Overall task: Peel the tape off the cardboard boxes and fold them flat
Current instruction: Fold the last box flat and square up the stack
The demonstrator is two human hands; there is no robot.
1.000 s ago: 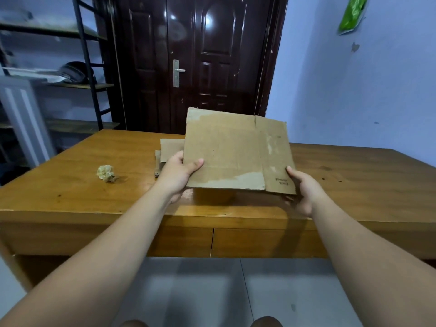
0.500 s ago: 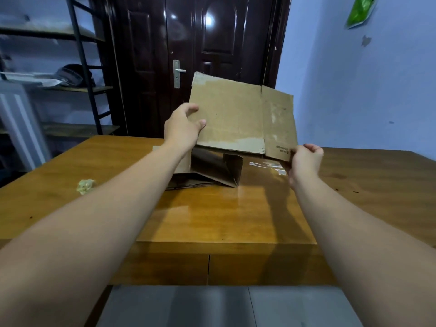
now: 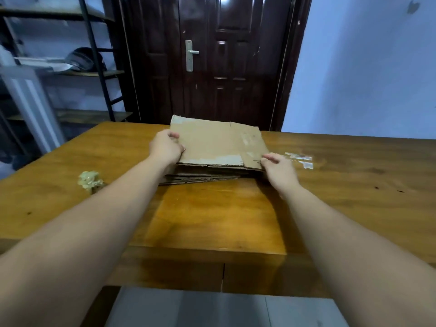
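The left hand gripped the left edge of the flat box. The right hand pinched its near right corner. The box lay on a stack on the table.

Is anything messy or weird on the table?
Yes. A crumpled tape ball sits on the table left of the cardboard stack, and loose tape strips lie to its right. The top cardboard has pale torn patches, and the lower sheets poke out crookedly.

Both bare arms reached forward, the left hand gripping the flattened box's left edge, the right hand touching its near right corner.
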